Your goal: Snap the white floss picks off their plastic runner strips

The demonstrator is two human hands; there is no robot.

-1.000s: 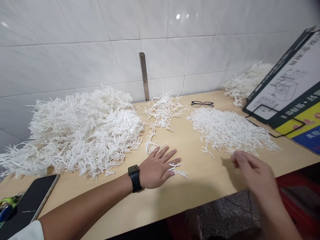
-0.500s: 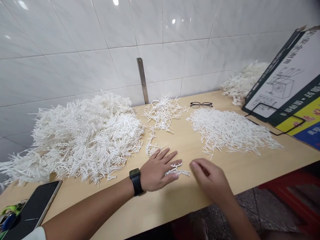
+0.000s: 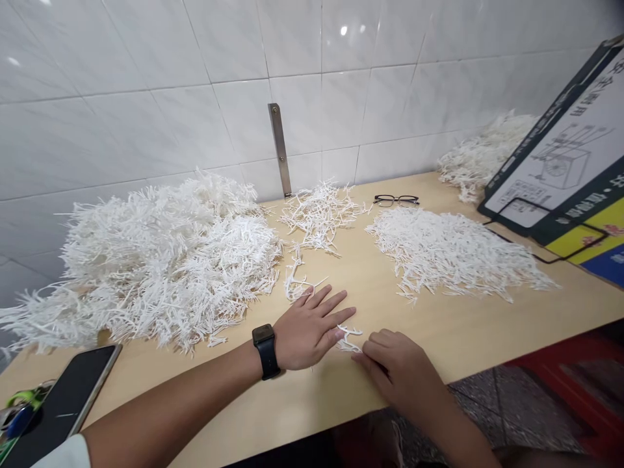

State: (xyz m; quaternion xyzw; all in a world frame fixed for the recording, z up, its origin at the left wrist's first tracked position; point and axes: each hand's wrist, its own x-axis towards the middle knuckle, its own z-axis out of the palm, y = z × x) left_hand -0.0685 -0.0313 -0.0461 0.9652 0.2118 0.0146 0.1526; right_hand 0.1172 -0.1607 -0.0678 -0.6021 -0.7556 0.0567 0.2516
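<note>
Okay, so nearest to me on the left was a phone (image 3: pixel 63 396) lying face up on the wooden surface (image 3: pixel 253 409), with some keys (image 3: pixel 22 409) with a green tag bunched against its left side. Over on the near right, a red stool (image 3: pixel 560 383) poked out below the edge, above a speckled floor (image 3: pixel 517 403).

The left hand (image 3: pixel 312 328), black watch (image 3: pixel 264 351) on the wrist, lay palm down with its fingers open and spread, thumb against a little bunch of white sprigs (image 3: pixel 350 338). The right hand (image 3: pixel 363 351) came in from the other side, fingers curled and closed on the right end of that same bunch, so it sat right between the two hands.

Just past the left fingertips was a loose white strand (image 3: pixel 292 279). Beyond that, a huge fluffy heap (image 3: pixel 170 260) took up the left, a flatter pile (image 3: pixel 453 253) spread out on the right, and a small tangle (image 3: pixel 322 214) sat between them. Black-framed glasses (image 3: pixel 396 201) rested behind the flatter pile, a wire frame (image 3: pixel 553 260) stood by a printed box (image 3: pixel 556 162) leaning at right, and another clump (image 3: pixel 487 153) showed behind the box. Way back, a metal bracket (image 3: pixel 279 149) ran up the tiled wall (image 3: pixel 341 97).
</note>
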